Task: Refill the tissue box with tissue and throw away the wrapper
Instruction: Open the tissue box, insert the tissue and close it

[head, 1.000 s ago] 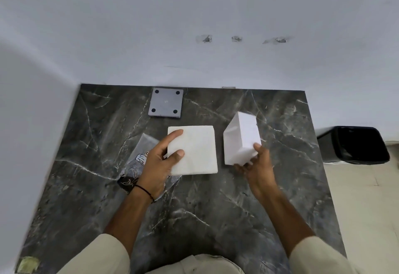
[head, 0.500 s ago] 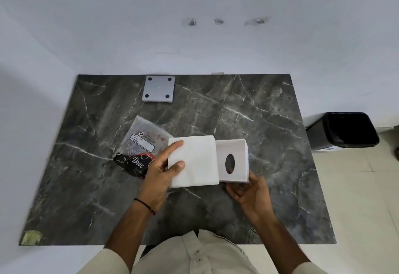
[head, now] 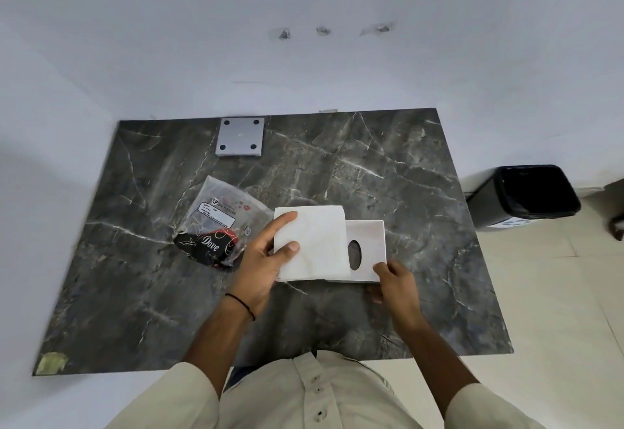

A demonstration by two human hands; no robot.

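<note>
My left hand (head: pixel 266 259) grips the left side of a white stack of tissue (head: pixel 314 242), thumb on top. The stack overlaps the left part of the white tissue box (head: pixel 369 239), whose face with the oval slot is turned up towards me. My right hand (head: pixel 393 281) holds the box by its near right corner. Whether the stack's right end is inside the box or just in front of it, I cannot tell. The clear plastic wrapper (head: pixel 219 222) with black and red print lies on the dark marble table (head: pixel 388 178), just left of my left hand.
A grey square plate (head: pixel 240 137) with four dark dots lies at the table's far edge by the white wall. A black bin (head: pixel 530 195) with a dark liner stands on the tiled floor to the right of the table. Yellowish tape (head: pixel 51 362) marks the near left corner.
The box, tilted with a plain side towards me a second ago, now shows its slot face. Stack and box came together and nearer to me. The wrapper is now uncovered.
</note>
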